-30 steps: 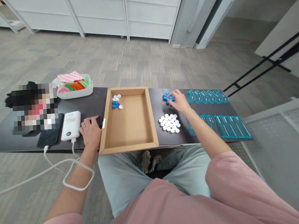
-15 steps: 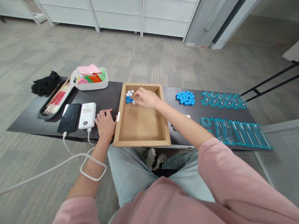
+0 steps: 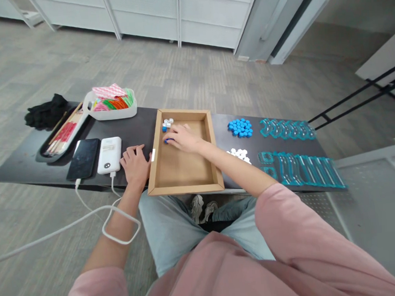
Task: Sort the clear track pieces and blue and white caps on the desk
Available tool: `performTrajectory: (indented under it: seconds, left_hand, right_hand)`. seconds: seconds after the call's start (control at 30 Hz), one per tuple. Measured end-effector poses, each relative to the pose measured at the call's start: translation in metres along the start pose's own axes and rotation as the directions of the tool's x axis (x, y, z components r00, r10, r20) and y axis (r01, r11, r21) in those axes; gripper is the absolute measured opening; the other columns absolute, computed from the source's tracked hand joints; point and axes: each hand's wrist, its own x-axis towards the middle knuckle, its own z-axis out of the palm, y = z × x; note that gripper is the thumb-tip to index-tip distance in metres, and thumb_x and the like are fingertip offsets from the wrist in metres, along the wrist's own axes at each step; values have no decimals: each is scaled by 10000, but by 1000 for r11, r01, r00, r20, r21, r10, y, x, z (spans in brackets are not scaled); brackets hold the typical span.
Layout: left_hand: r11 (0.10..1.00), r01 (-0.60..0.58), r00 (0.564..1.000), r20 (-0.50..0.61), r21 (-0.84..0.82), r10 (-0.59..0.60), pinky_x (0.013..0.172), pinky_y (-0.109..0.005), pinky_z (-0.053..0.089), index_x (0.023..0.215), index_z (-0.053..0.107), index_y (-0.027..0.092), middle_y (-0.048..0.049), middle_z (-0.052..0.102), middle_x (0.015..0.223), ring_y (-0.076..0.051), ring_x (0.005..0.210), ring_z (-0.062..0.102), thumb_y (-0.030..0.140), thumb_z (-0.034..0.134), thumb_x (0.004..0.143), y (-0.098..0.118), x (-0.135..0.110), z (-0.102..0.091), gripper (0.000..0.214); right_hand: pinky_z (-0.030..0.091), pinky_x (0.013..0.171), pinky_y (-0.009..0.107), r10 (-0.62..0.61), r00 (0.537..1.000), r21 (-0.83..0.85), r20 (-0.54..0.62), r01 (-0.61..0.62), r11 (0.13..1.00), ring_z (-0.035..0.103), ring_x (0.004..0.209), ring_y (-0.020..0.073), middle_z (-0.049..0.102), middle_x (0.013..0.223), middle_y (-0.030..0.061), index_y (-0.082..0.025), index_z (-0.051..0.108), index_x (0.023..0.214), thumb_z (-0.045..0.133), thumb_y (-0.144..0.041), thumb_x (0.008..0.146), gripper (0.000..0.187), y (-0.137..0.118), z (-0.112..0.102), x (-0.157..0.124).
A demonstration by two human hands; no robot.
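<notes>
My right hand [image 3: 180,139] is inside a shallow cardboard box [image 3: 185,171], palm down, its bent fingertips closed on a small blue piece [image 3: 166,141] near the left wall. Beyond those fingers lie several white pieces [image 3: 167,122] and a blue piece [image 3: 164,128] in the far left corner; the hand covers part of this group. My left hand [image 3: 136,165] rests on the dark table with fingers spread, its thumb side against the box's left wall. It holds nothing.
Right of the box lie blue hexagonal pieces [image 3: 240,128], white pieces [image 3: 239,155] and clear teal track-like parts [image 3: 307,172]. On the left are a power bank [image 3: 109,155], phone [image 3: 83,159], black tray [image 3: 44,155], white basket [image 3: 114,114] and black cloth [image 3: 46,112]. A white cable [image 3: 71,227] crosses my left forearm.
My right hand has shifted toward the near left in the box, with a blue piece now at its fingertips. My left hand stays by the box. The view has shifted slightly.
</notes>
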Motion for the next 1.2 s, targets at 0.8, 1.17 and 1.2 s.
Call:
performTrajectory:
  seconds: [0.8,1.17,1.2]
  left_hand:
    - [993,15,1000,-13,121,-14,1185,-568,432,1675,601,90,-317,547,1600,-458,1431,523,334,354,1192,-3,6,5,595]
    - [987,36,999,-3,159,-36,1165,-541,428,1691,595,105,-317,535,1600,-462,1440,531,358,352,1192,-1,6,4,610]
    - [987,33,999,-8,158,-32,1158,-551,433,1686,598,98,-320,541,1590,-466,1429,531,360,350,1187,-1,6,4,616]
  right_hand:
    - [571,1124,535,486,849,-5,-208,-498,867,741,1202,367,841,1239,141,-239,796,1131,757,-312,997,157,161,-54,-177]
    - [568,1166,534,484,840,-40,-244,-507,861,692,1341,380,733,1462,167,-243,799,1281,738,-311,1002,294,164,-50,-180]
    - [559,1179,544,493,829,-31,-266,-518,855,686,1361,389,725,1483,175,-236,796,1313,743,-340,1007,328,166,-51,-181]
